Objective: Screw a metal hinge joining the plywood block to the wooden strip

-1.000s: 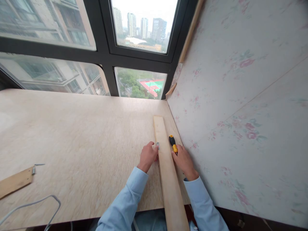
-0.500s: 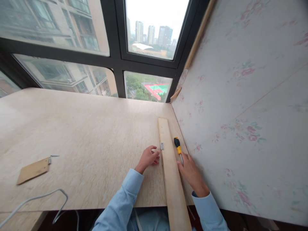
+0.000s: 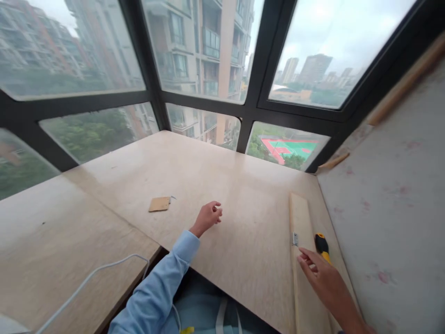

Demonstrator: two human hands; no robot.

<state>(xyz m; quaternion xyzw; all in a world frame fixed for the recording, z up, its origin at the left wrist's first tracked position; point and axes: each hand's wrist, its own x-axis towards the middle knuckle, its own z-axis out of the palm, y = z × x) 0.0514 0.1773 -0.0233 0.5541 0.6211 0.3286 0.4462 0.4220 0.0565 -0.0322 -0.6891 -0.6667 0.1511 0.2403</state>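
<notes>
Pale wood everywhere on this one. A long wooden slat [image 3: 301, 260] is laid flat along the right side of the desk [image 3: 215, 185], running toward the window [image 3: 208, 55], with a small metal hinge [image 3: 295, 239] seen at its left edge. Just beside it, between slat and floral wall panel [image 3: 392, 218], a yellow-and-black screwdriver [image 3: 321, 246] is parked.

The right hand [image 3: 321, 278] is hovered over the slat with fingers loosely spread and nothing held, fingertips close to the hinge and the screwdriver handle. The left hand [image 3: 207, 217] is stretched out over bare desk, loosely curled and empty, aimed toward a small plywood offcut [image 3: 159, 204] that sits well apart from the slat. A white cable [image 3: 86, 278] is looped at the near left.

Handling-wise, the slat is judged to be light and stiff but smooth, so it would likely slide on the slick desk unless pinned from above near the hinge. The screwdriver is best taken by its chunky handle, where the grip looks rubbery.
</notes>
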